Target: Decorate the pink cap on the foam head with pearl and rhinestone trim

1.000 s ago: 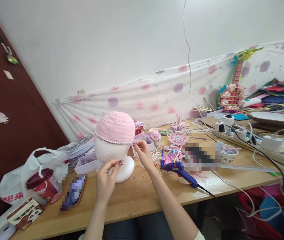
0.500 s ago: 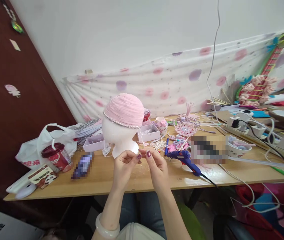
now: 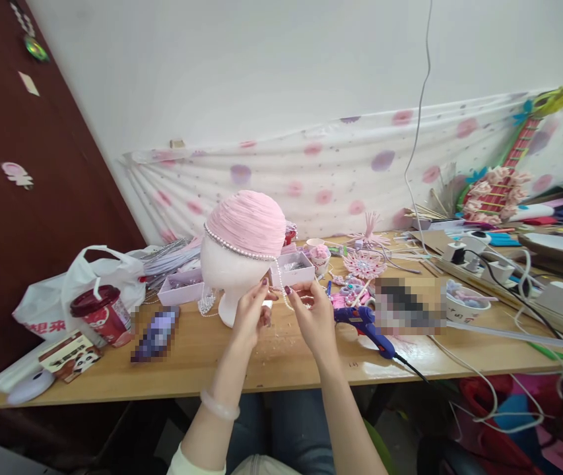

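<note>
A pink pleated cap (image 3: pixel 246 224) covers the top of a white foam head (image 3: pixel 229 270), tilted on the table. A pearl string (image 3: pixel 236 249) runs along the cap's lower edge, and a loose length hangs from its right end beside my hands. My left hand (image 3: pixel 253 311) is in front of the foam head's neck, fingers curled and pinched; what they hold is too small to name. My right hand (image 3: pixel 311 316) is just to its right, its thumb and fingers closed around the hanging pearl string.
A blue glue gun (image 3: pixel 367 330) lies right of my right hand. White boxes (image 3: pixel 292 267) stand behind the hands. At the left are a red cup (image 3: pixel 105 316), a plastic bag (image 3: pixel 58 290) and a card (image 3: pixel 69 356). A power strip (image 3: pixel 499 270) sits at the right.
My hands have moved slightly apart and up toward the pearl string, the right hand now at its hanging length. The view has shifted a little.
</note>
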The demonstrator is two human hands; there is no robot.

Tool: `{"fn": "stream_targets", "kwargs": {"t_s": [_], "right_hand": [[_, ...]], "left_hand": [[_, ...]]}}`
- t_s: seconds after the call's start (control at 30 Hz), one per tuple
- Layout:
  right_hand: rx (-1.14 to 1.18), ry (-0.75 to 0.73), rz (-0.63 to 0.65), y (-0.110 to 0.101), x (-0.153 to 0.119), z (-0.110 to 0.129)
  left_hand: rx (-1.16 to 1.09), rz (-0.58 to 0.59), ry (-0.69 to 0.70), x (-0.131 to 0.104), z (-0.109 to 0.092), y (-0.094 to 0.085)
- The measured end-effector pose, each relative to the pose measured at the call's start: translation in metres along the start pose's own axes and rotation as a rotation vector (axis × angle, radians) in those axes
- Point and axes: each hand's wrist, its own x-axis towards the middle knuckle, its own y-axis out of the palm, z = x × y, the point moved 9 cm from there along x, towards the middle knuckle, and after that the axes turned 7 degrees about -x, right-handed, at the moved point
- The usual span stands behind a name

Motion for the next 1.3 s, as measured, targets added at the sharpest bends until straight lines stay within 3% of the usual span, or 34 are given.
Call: {"fn": "stream_targets", "kwargs": {"t_s": [0.1, 0.17, 0.43, 0.53, 0.6, 0.73, 0.83, 1.1, 1.2, 1.3], "right_hand": [[-0.032, 0.016, 0.011, 0.002, 0.002, -0.001], [-0.045, 0.017, 0.013, 0.001, -0.001, 0.000], [-0.048, 0.023, 0.004, 0.002, -0.020, -0.001], [-0.063, 0.029, 0.005, 0.011, -0.019, -0.003], [-0.076, 0.022, 0.027, 0.022, -0.012, -0.007], [-0.100, -0.029, 0.129, 0.048, 0.007, -0.017], [-0.130, -0.054, 0.187, 0.055, 0.015, -0.025], [-0.190, -0.085, 0.252, 0.041, 0.023, -0.033], [-0.197, -0.111, 0.299, 0.041, 0.022, -0.031], [-0.222, -0.124, 0.259, 0.033, 0.022, -0.027]], "left_hand": [[-0.045, -0.025, 0.016, 0.017, 0.002, 0.014], [-0.074, -0.076, 0.084, 0.018, -0.001, 0.013], [-0.065, -0.336, 0.503, -0.029, -0.035, -0.042], [-0.055, -0.351, 0.630, -0.041, -0.050, -0.047], [-0.076, -0.285, 0.655, -0.041, -0.055, -0.040], [-0.123, -0.083, 0.605, -0.035, -0.058, -0.013], [-0.071, 0.010, 0.555, -0.033, -0.059, 0.000], [0.213, 0.017, 0.397, -0.016, -0.040, -0.020], [0.269, 0.108, 0.266, -0.007, -0.021, -0.011], [0.254, 0.232, 0.115, -0.008, -0.004, 0.001]]}}
